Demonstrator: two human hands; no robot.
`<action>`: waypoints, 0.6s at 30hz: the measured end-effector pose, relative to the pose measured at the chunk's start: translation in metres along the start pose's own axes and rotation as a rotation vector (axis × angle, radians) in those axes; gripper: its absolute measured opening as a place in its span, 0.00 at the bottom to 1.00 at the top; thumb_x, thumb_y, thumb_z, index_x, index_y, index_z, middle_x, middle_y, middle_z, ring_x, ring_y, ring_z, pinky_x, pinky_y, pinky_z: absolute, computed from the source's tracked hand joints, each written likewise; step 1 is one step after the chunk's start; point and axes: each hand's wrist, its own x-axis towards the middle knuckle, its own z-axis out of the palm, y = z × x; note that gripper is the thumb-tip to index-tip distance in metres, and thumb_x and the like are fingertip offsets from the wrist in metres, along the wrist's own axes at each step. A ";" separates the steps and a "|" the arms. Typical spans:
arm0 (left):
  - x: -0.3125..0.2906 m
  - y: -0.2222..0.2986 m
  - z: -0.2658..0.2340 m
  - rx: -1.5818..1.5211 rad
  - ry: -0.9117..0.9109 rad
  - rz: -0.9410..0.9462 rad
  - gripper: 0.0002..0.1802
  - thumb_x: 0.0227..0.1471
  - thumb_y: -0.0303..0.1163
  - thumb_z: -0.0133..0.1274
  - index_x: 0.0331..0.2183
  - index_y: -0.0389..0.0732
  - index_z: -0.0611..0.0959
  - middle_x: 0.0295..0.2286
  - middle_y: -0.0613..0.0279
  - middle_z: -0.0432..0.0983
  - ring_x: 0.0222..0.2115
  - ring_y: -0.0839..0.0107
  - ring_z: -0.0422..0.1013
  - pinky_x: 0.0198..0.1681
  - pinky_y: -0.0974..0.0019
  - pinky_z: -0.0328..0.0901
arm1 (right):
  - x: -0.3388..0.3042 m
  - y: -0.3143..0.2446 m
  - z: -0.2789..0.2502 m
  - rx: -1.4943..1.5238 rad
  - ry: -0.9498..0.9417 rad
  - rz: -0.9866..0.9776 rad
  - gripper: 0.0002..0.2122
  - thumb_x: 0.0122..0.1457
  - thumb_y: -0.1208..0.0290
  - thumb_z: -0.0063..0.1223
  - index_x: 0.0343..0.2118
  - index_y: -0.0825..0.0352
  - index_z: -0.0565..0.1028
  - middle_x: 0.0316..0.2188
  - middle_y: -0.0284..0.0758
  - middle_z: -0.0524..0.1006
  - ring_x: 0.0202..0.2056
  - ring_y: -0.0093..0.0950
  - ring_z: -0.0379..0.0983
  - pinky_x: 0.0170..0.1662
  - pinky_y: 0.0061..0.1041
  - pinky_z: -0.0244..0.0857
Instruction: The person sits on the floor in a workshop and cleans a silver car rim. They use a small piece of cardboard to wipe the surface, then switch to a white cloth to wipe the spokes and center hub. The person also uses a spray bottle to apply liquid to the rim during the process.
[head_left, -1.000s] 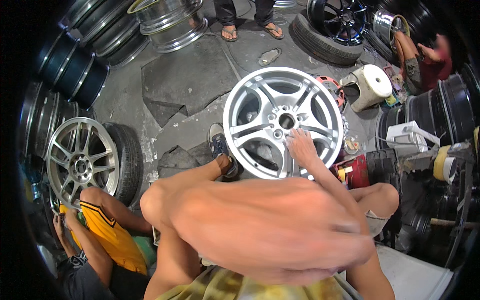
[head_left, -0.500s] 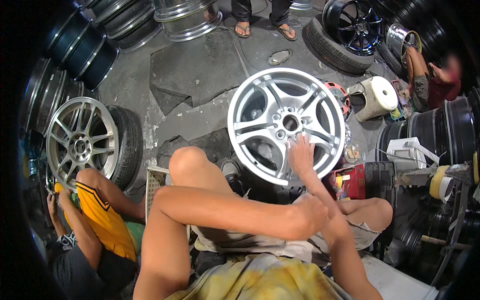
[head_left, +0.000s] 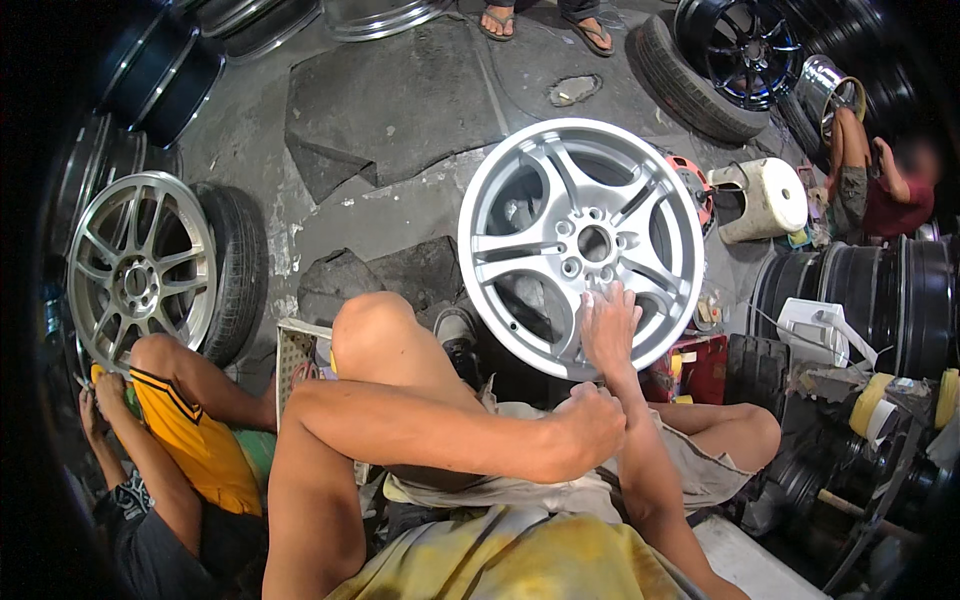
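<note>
A silver alloy wheel rim (head_left: 478,243), with paired spokes and a round centre hole, lies face up in front of my knees. My right hand (head_left: 608,330) rests on its near spoke below the hub, fingers stretched forward and slightly bent, touching the metal. Across my lap reaches my left arm. My left hand (head_left: 585,430) is closed in a fist beside my right wrist, off the rim; anything inside its fingers is hidden.
A person in yellow shorts (head_left: 195,440) sits at my left, near another rim (head_left: 135,278) and a tyre (head_left: 235,275). Right of my rim stand a white stool (head_left: 770,200) and a red box (head_left: 705,365). Sandalled feet (head_left: 497,22) stand ahead; another person (head_left: 895,195) sits far right.
My left fist has shifted a little left and slightly up along my right forearm. My right hand stays on the near spoke. The whole view has tilted slightly.
</note>
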 end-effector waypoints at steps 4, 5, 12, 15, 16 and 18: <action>-0.003 -0.002 0.008 -0.005 0.009 -0.061 0.07 0.46 0.30 0.60 0.30 0.41 0.88 0.30 0.60 0.80 0.34 0.64 0.76 0.33 0.62 0.66 | 0.002 0.006 -0.001 0.011 -0.003 0.012 0.14 0.65 0.64 0.50 0.36 0.71 0.82 0.44 0.44 0.72 0.48 0.43 0.65 0.46 0.44 0.57; -0.005 -0.003 0.007 0.007 -0.013 -0.064 0.07 0.47 0.30 0.58 0.29 0.39 0.87 0.30 0.60 0.79 0.34 0.65 0.75 0.34 0.63 0.66 | 0.002 0.008 0.004 0.016 0.042 0.009 0.14 0.65 0.64 0.51 0.37 0.71 0.82 0.44 0.44 0.72 0.48 0.43 0.65 0.46 0.44 0.57; -0.005 -0.006 0.014 -0.074 -0.028 -0.028 0.07 0.47 0.30 0.58 0.30 0.39 0.86 0.31 0.58 0.78 0.35 0.64 0.75 0.34 0.63 0.66 | 0.002 0.003 0.003 0.026 -0.016 0.040 0.13 0.65 0.64 0.51 0.39 0.69 0.82 0.44 0.45 0.72 0.47 0.43 0.65 0.46 0.44 0.56; -0.007 -0.003 0.007 -0.080 -0.037 0.003 0.07 0.47 0.29 0.58 0.30 0.39 0.86 0.31 0.57 0.78 0.35 0.64 0.75 0.35 0.63 0.66 | 0.001 0.005 0.003 -0.001 0.061 0.013 0.13 0.65 0.65 0.50 0.39 0.68 0.82 0.42 0.43 0.71 0.46 0.42 0.65 0.46 0.44 0.56; -0.009 -0.002 0.004 -0.070 -0.025 -0.007 0.07 0.47 0.29 0.58 0.30 0.38 0.86 0.31 0.57 0.78 0.35 0.63 0.75 0.35 0.63 0.66 | 0.001 0.006 0.006 -0.014 0.120 -0.001 0.13 0.65 0.65 0.50 0.38 0.68 0.82 0.42 0.43 0.71 0.46 0.42 0.65 0.46 0.44 0.56; -0.008 0.000 0.006 -0.090 -0.019 -0.009 0.07 0.46 0.28 0.58 0.30 0.38 0.86 0.31 0.57 0.78 0.35 0.63 0.75 0.35 0.62 0.66 | 0.005 0.006 0.013 0.012 0.110 0.016 0.13 0.65 0.65 0.50 0.38 0.69 0.82 0.42 0.42 0.70 0.45 0.42 0.65 0.46 0.44 0.55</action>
